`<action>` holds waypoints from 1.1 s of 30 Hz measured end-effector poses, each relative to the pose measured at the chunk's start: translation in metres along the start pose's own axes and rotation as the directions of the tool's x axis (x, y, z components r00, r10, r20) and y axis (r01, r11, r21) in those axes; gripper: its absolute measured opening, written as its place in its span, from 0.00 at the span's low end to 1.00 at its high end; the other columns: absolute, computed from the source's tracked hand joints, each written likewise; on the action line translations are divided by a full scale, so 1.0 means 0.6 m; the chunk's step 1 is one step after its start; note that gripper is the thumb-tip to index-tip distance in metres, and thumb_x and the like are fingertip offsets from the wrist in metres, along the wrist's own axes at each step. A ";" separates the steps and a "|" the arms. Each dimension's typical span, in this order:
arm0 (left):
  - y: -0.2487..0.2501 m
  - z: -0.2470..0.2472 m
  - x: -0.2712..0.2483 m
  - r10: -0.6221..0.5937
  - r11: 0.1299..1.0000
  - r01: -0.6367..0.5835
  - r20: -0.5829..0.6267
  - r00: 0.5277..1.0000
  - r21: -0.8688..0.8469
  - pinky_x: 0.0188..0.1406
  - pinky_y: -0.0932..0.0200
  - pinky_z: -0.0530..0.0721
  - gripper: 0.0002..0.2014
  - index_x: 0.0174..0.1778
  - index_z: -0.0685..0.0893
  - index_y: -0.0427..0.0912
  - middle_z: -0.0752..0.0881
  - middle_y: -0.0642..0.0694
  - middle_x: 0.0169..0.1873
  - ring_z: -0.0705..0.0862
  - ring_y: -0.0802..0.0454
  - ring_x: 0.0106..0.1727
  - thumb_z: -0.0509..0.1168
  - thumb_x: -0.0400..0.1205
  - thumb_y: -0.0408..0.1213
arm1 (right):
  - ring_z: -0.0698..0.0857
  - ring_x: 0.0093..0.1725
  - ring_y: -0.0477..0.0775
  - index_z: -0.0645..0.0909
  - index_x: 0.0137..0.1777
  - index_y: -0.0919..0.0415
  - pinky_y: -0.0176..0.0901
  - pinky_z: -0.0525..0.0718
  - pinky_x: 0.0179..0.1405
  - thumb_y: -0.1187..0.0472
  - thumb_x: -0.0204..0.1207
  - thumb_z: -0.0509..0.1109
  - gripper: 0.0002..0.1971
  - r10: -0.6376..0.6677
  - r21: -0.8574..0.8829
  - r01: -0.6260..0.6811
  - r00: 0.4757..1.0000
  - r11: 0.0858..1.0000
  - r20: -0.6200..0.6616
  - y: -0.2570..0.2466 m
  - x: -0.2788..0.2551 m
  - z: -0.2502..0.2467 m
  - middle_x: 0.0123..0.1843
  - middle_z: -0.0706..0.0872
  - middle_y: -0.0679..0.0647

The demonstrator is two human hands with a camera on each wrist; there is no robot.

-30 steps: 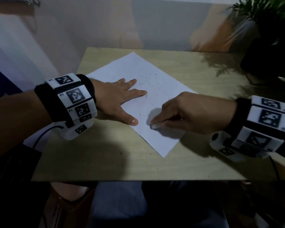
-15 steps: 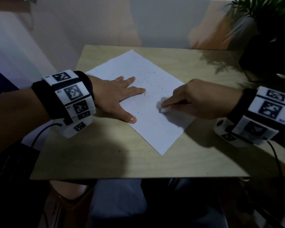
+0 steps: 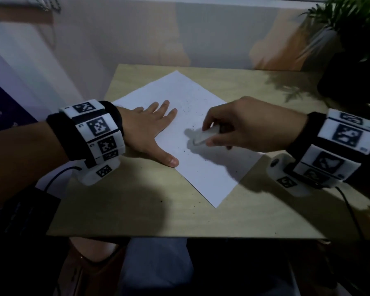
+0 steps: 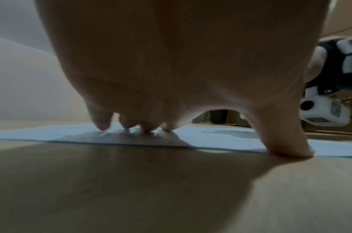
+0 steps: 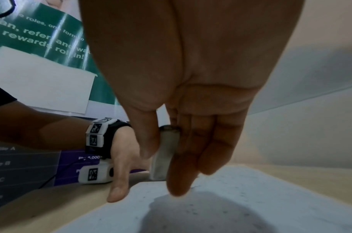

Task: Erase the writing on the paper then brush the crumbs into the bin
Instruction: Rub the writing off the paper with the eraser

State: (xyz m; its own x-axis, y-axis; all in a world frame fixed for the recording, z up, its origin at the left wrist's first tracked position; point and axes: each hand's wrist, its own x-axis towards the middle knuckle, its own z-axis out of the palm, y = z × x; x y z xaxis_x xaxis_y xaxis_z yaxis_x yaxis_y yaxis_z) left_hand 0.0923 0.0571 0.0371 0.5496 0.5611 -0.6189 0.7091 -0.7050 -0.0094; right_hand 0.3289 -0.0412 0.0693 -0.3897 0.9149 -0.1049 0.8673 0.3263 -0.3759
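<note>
Paper (image 3: 192,167) lies at a slant on the wooden table (image 3: 126,210), one corner pointing toward the near edge and the opposite corner toward the wall. We see the left hand (image 3: 146,133) spread flat, its fingers (image 4: 102,122) pressing the sheet's left side and its thumb (image 3: 168,159) resting at the paper's left edge; the hand is relaxed and grasps nothing. The right hand (image 3: 244,127) is over the middle of the sheet with a white eraser (image 3: 203,135) pinched between thumb and fingers. From the right wrist view we see the eraser (image 5: 165,157) held upright between the thumb (image 5: 149,138) and the fingers, its lower end clear of the paper (image 5: 241,197), with the hand's shadow falling on the sheet below. Small dark crumbs (image 3: 185,107) are scattered across the paper, and a few specks lie on the bare table near the sheet's lower corner. A potted plant (image 3: 350,16) stands at the far right corner of the table. We cannot tell whether any writing is left
</note>
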 end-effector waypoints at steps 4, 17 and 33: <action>0.000 -0.001 0.000 -0.021 1.000 0.021 0.009 1.000 -0.002 0.88 0.41 0.36 0.71 0.85 0.21 0.52 0.20 0.50 0.84 0.26 0.49 0.87 0.54 0.61 0.88 | 0.81 0.35 0.35 0.86 0.56 0.45 0.29 0.74 0.39 0.41 0.76 0.73 0.13 -0.022 -0.010 0.023 0.999 1.000 0.034 -0.017 0.051 0.017 0.33 0.84 0.37; 0.005 -0.004 -0.001 -0.043 0.999 0.043 0.012 0.999 0.000 0.88 0.37 0.37 0.71 0.85 0.22 0.53 0.21 0.51 0.84 0.27 0.49 0.87 0.55 0.61 0.88 | 0.79 0.35 0.55 0.81 0.37 0.58 0.46 0.69 0.32 0.37 0.79 0.70 0.23 0.089 -0.198 -0.100 0.994 0.975 -0.064 -0.019 0.088 0.026 0.32 0.81 0.51; 0.009 -0.001 0.002 -0.045 0.999 0.045 -0.015 0.999 -0.005 0.87 0.31 0.40 0.70 0.87 0.27 0.56 0.23 0.50 0.86 0.29 0.46 0.88 0.57 0.59 0.87 | 0.81 0.34 0.58 0.85 0.41 0.65 0.50 0.79 0.37 0.49 0.80 0.67 0.18 -0.011 -0.181 0.005 0.999 0.983 -0.033 -0.086 0.083 0.059 0.34 0.86 0.58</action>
State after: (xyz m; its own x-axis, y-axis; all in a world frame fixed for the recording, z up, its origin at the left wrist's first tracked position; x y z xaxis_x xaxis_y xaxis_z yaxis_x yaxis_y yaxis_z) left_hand 0.0970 0.0543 0.0370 0.5237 0.5989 -0.6059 0.7353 -0.6770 -0.0337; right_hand 0.2542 -0.0209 0.0510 -0.3889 0.9185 -0.0708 0.9072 0.3684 -0.2033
